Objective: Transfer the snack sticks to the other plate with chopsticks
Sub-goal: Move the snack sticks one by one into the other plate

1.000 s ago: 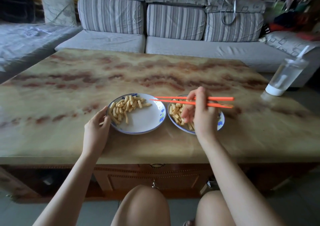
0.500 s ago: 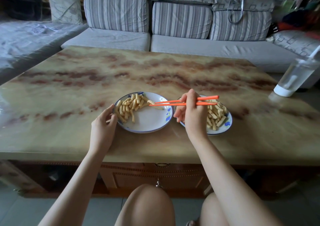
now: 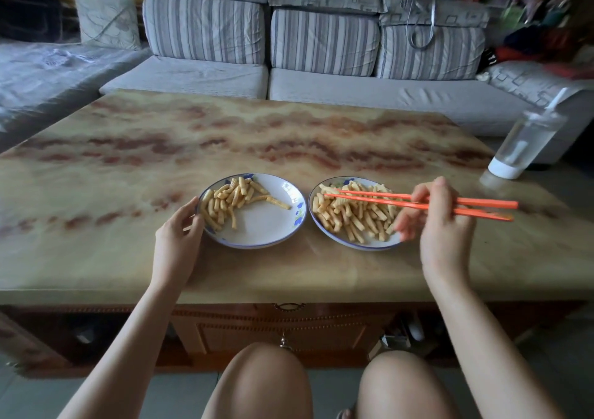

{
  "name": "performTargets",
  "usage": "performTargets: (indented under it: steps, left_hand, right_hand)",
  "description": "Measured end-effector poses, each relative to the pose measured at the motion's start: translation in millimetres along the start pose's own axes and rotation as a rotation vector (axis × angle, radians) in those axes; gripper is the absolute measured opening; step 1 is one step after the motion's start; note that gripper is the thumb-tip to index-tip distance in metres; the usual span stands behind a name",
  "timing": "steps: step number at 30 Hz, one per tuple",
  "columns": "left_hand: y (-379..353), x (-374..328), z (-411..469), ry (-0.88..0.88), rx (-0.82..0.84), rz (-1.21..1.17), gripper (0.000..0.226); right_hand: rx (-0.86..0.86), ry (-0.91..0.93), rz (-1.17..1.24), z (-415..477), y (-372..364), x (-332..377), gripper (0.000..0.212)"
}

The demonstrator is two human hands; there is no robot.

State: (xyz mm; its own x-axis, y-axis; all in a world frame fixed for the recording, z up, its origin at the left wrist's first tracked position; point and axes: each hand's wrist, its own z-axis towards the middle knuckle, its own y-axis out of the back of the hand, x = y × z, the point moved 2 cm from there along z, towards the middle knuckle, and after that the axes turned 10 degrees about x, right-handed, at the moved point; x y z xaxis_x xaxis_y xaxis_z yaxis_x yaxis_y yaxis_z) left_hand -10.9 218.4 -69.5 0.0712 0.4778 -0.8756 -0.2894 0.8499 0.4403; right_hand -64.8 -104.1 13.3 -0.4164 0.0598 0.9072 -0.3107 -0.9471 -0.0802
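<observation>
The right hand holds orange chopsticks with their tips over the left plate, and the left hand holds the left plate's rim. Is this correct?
No. The head view shows the chopsticks with tips over the right plate, not the left plate. The right hand holds them, and the left hand holds the left plate's rim.

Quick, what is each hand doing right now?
Left hand: holds the left plate by its rim.
Right hand: grips the orange chopsticks, tips apart over the right plate's snack sticks.
</observation>
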Motion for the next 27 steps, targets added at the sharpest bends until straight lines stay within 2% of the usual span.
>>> performTargets:
  steps: [6, 12, 15, 21, 27]
  left_hand:
    - [-1, -2, -1, -0.003, -0.002, 0.005, 0.039]
    - [-1, -2, -1, 0.003, -0.003, 0.005, 0.039]
    - [-1, -2, 0, -0.002, -0.009, 0.017, 0.038]
    - [-1, -3, 0, -0.002, -0.007, 0.012, 0.039]
    - [-1, -3, 0, 0.0, -0.013, 0.022, 0.039]
  right_hand:
    - [-0.106, -0.032, -0.066, -3, 50, 3, 0.04]
    - [-0.053, -0.13, -0.152, -5, 67, -8, 0.04]
    - [-0.054, -0.118, -0.176, -7, 69, -3, 0.04]
    - [-0.082, -0.025, -0.065, -4, 46, 13, 0.04]
    - [0.069, -0.07, 0.065, 7, -14, 0, 0.044]
